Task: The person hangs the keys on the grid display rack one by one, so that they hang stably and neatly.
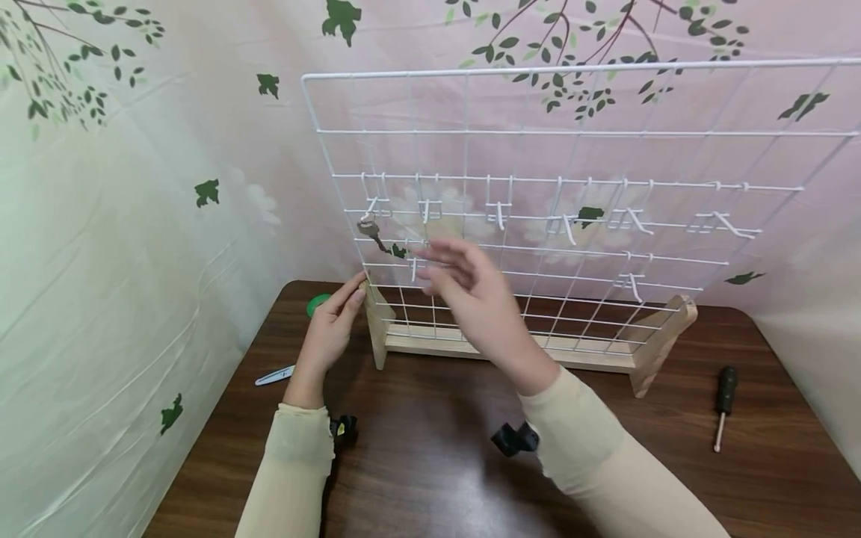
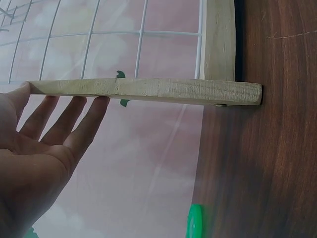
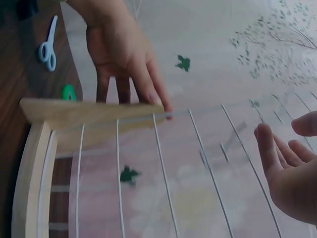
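Observation:
A white wire grid rack [image 1: 516,133] stands upright on wooden supports. My left hand [image 1: 331,323] grips the edge of its left wooden end piece [image 1: 379,323]; in the left wrist view the thumb and fingertips press on opposite faces of that wood [image 2: 148,89]. A metal key [image 1: 369,229] hangs from the leftmost hook [image 1: 372,208], its blade slanting down. Slightly blurred, my right hand [image 1: 480,299] is in front of the grid beside a low hook [image 1: 414,269], fingers loosely spread and holding nothing. The right wrist view shows that hand [image 3: 294,178] near the wires.
More white hooks [image 1: 499,215] line the grid to the right, with a lower one [image 1: 632,286]. On the brown table [image 1: 417,448] lie a screwdriver [image 1: 723,403] at right, light blue scissors [image 3: 48,47] at left and a green round object [image 1: 318,304] behind my left hand.

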Tool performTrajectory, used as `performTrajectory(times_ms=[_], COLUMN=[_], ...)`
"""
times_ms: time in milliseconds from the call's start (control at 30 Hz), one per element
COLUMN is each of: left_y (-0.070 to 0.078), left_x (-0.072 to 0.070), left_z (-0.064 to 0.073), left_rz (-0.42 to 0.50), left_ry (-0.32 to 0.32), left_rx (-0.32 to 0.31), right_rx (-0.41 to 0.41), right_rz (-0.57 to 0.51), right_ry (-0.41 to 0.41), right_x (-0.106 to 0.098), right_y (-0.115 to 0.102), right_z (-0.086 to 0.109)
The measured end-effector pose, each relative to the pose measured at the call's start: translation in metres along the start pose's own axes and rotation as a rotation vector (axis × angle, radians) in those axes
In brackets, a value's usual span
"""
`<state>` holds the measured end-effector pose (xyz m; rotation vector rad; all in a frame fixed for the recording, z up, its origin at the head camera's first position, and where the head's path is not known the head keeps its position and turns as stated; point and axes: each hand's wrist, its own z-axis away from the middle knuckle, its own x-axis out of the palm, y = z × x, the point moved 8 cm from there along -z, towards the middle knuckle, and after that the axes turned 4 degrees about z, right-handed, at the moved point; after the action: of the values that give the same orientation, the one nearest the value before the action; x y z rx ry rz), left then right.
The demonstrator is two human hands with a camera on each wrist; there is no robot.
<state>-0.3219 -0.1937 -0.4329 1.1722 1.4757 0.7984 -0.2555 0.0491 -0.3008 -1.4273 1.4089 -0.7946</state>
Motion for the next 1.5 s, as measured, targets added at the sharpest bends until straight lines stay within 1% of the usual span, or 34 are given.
performTrajectory(times_ms=[100, 233, 333, 400, 467, 533, 633, 733, 833, 933, 1000, 1133, 1200, 1333, 1500], left_y=[0.001, 0.001, 0.000, -0.002, -0.002, -0.003, -0.002, -0.002, -0.002, -0.002, -0.002, -0.002, -0.003, -0.003, 0.000], left_x=[0.003, 0.004, 0.002, 0.001, 0.000, -0.001, -0.001, -0.002, -0.001, -0.001, -0.001, 0.001, 0.000, 0.001, 0.002], left_z=[-0.003, -0.005, -0.006, -0.006, -0.006, -0.006, -0.005, -0.005, -0.005, -0.004, -0.004, -0.003, -0.003, -0.002, -0.002], left_rz=[0.001, 0.007, 0.003, 0.003, 0.004, 0.008, 0.012, 0.019, 0.020, 0.018, 0.018, 0.023, 0.026, 0.032, 0.030], left_ry=[-0.013, -0.018, -0.010, -0.004, -0.002, 0.001, 0.002, 0.003, 0.002, 0.004, 0.004, 0.001, 0.003, 0.000, -0.005], left_rx=[0.003, 0.000, -0.005, -0.009, -0.013, -0.017, -0.022, -0.024, -0.026, -0.026, -0.023, -0.020, -0.018, -0.016, -0.013], right_rx=[0.005, 0.053, 0.127, 0.182, 0.249, 0.316, 0.417, 0.500, 0.566, 0.607, 0.612, 0.615, 0.610, 0.591, 0.513], right_rz=[0.024, 0.081, 0.132, 0.180, 0.222, 0.241, 0.245, 0.254, 0.280, 0.373, 0.470, 0.651, 0.730, 0.837, 0.947], right_ry=[0.021, 0.080, 0.110, 0.108, 0.089, 0.051, -0.017, -0.097, -0.183, -0.234, -0.235, -0.195, -0.187, -0.175, -0.153], right_x=[-0.031, -0.075, -0.102, -0.116, -0.126, -0.133, -0.135, -0.130, -0.121, -0.114, -0.112, -0.113, -0.112, -0.111, -0.110], right_y=[0.006, 0.025, 0.048, 0.066, 0.087, 0.108, 0.138, 0.160, 0.177, 0.186, 0.189, 0.190, 0.189, 0.188, 0.186], right_z=[0.021, 0.052, 0.075, 0.091, 0.105, 0.119, 0.140, 0.158, 0.172, 0.180, 0.181, 0.179, 0.176, 0.171, 0.162])
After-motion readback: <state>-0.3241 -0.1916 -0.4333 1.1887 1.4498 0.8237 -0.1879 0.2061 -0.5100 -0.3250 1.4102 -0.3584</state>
